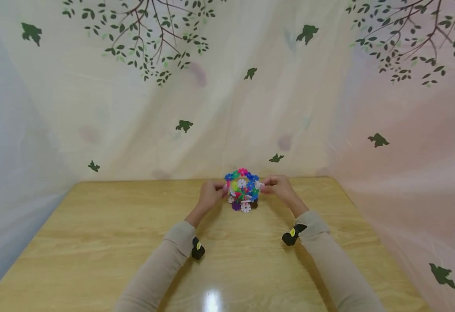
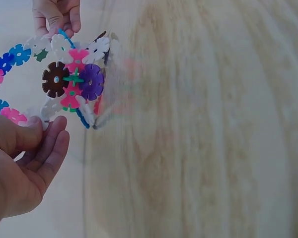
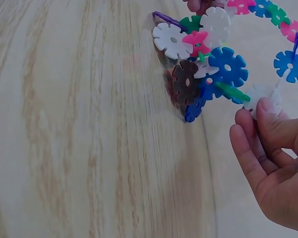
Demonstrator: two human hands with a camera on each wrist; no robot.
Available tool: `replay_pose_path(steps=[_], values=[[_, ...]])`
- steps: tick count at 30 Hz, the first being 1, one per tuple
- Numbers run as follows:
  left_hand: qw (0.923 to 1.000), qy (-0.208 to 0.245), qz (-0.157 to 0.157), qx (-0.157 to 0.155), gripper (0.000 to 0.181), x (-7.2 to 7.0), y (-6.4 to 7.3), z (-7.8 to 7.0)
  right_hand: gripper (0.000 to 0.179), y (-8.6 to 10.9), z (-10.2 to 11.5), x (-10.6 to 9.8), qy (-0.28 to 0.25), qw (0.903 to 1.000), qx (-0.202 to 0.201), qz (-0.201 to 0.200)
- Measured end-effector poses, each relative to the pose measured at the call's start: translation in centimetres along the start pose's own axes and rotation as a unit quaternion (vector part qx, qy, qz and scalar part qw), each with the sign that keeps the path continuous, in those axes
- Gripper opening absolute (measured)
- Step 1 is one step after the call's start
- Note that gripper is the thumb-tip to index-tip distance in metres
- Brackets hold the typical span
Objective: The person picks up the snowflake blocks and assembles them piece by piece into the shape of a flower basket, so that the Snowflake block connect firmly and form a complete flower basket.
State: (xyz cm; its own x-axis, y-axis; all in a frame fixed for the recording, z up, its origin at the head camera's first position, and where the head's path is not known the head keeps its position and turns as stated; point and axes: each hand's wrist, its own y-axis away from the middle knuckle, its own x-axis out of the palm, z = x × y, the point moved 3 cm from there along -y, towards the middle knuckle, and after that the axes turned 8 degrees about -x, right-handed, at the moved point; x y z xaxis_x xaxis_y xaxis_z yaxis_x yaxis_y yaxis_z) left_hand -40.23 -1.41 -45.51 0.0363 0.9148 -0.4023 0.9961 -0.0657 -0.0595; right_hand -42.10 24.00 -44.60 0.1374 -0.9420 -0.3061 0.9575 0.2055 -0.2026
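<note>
A basket-like build of interlocking plastic snowflake discs [image 1: 245, 195] stands near the table's far edge, its ring of discs arching up like a handle. Pink, blue, green, white, purple and brown discs make it up. On its left side my left hand [image 1: 211, 193] pinches a pale disc between thumb and fingers. Opposite, my right hand [image 1: 280, 189] pinches a white disc [image 3: 262, 99] at the ring's right base. In the left wrist view, a brown disc [image 2: 55, 79] and a purple disc [image 2: 91, 82] face outward low on the build.
The wood-grain table [image 1: 134, 225] reaches back to a pale curtain [image 1: 227, 108] printed with leaves and branches. Black wrist cameras [image 1: 197, 249] are strapped at both sleeves. A light glare shows on the table's near part.
</note>
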Motion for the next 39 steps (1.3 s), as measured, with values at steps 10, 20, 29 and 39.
replay_pose_path(steps=[10, 20, 29, 39], values=[[0.9989, -0.015, 0.030, -0.032, 0.016, -0.1, -0.1, -0.5, 0.010, 0.3, -0.2, 0.6, 0.020, 0.9989, -0.017, -0.037], [0.9989, -0.025, 0.034, -0.021, 0.018, -0.2, 0.3, -0.8, 0.007, 0.4, 0.1, 1.1, 0.049, 0.9961, -0.057, -0.047], [0.9930, -0.114, 0.032, 0.002, 0.021, 0.2, 0.1, -1.1, 0.006, 0.5, 0.3, 1.1, 0.079, 0.9931, -0.073, -0.046], [0.9892, -0.142, 0.036, 0.008, 0.022, 0.1, -0.1, -1.2, 0.005, 0.6, 0.1, 1.1, 0.070, 0.9941, -0.075, -0.035]])
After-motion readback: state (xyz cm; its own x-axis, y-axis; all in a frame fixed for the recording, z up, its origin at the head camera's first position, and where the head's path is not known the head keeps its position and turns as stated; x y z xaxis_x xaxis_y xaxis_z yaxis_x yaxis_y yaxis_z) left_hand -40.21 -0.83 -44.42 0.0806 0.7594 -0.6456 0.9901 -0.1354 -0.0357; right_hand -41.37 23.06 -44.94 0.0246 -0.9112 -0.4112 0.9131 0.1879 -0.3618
